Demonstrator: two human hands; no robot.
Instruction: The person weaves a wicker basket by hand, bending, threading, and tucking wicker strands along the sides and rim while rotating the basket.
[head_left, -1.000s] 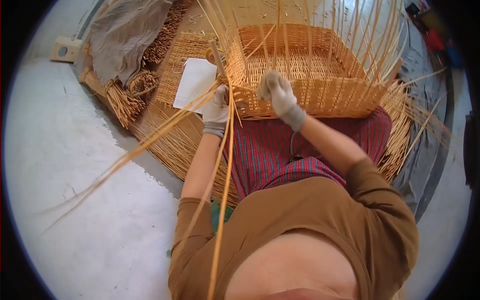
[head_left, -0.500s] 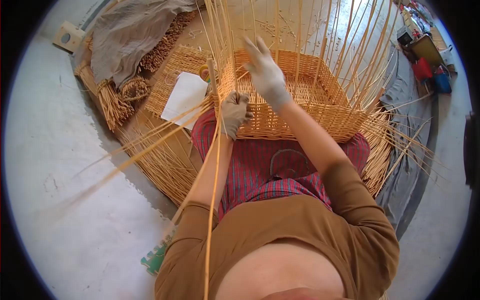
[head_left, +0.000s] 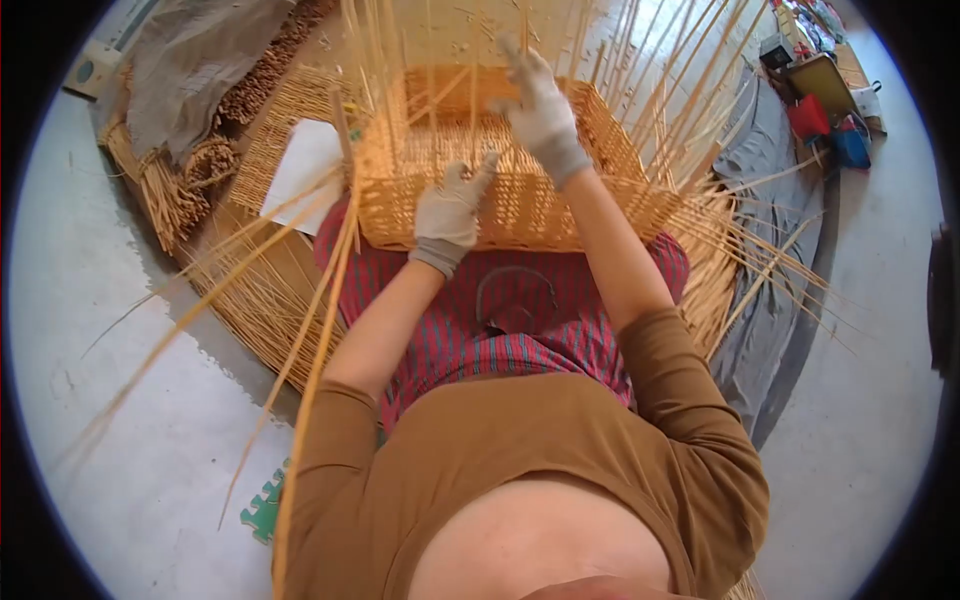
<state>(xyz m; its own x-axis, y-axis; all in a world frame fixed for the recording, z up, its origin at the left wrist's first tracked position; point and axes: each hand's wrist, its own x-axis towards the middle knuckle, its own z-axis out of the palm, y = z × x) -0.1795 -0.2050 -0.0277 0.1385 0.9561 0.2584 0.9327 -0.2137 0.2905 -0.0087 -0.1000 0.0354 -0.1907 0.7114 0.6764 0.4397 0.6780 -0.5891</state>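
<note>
From where I stood, the one camera sat up on the person's (head_left: 540,535) head; it looked down and ahead; the brown shirt (head_left: 520,430) was closest and filled the bottom; the lap (head_left: 460,325) came next; the basket (head_left: 520,215), left hand (head_left: 447,210) and right hand (head_left: 545,118) were farther out, up high; the view was wide and round, with floor (head_left: 130,400) at both sides and black corners.

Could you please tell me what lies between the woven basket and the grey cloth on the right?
A heap of thin rods lies between the woven basket and the grey cloth in the head view.
</note>
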